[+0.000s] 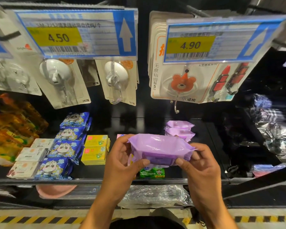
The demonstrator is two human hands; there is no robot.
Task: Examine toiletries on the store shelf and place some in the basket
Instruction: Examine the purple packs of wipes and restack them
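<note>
Head view. Gripped at both ends, just above the shelf's front lip: a purple wipes pack, long axis running 9 to 3 o'clock, darker flap label turned toward the wearer. At its 9 o'clock end, the left hand, curled round the pack with thumb on the near face and fingers behind. At its 3 o'clock end, the right hand, pinching in the same way, thumb in front. Neither hand nearer than the other; an even share of the load, so by judgement a free choice of carrying hand for the next move. Behind the pack at 1 o'clock, two more purple packs stacked on the shelf floor, apart from the held one. Out at 9 o'clock, yellow boxes, then blue panda-print packs, then small pale boxes. At 6 o'clock, partly hidden under the hands, a green box. Overhead at 12 o'clock, carded hooks hanging low beneath price tags marked 4.50 and 4.90: little room upward. Open room toward 6 o'clock, back over the lip toward the body, with a clear-wrapped bundle on the level below. No basket anywhere in view; direction to it impossible to tell. Likely stage: examining, with placing not yet done.
</note>
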